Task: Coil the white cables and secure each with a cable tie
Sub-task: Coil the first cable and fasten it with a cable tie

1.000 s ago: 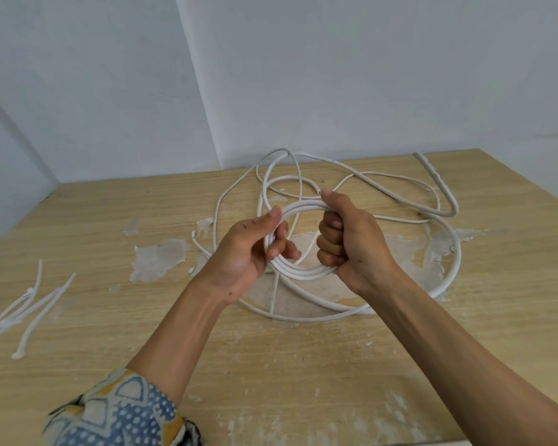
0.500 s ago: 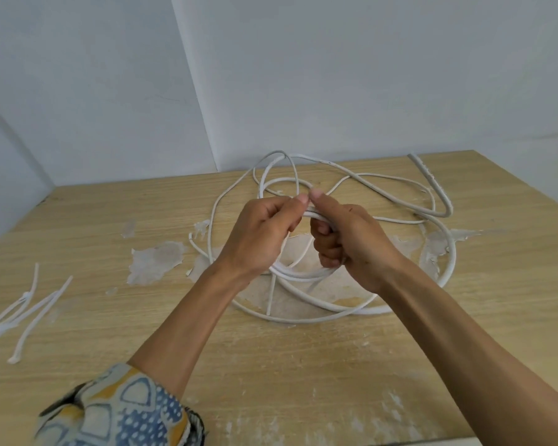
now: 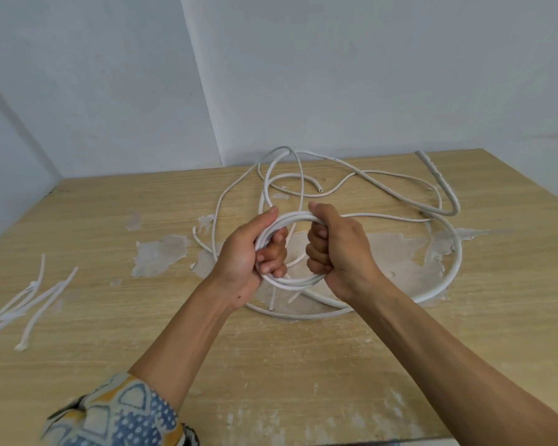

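Bare workroom corner: a light wood-grain desk (image 3: 303,365) with chipped, whitish worn patches (image 3: 160,255) abuts plain pale-blue painted walls (image 3: 335,75).

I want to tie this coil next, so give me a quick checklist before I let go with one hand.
1. Left hand grips the coil: ok.
2. Right hand grips the coil: ok.
3. Loops lie bundled together: ok.
4. All cable wound in: not ok, loose cable sprawls on the table.
5. Cable ties at hand: ok, lying at the table's left.
6. Tail end tucked: cannot tell.
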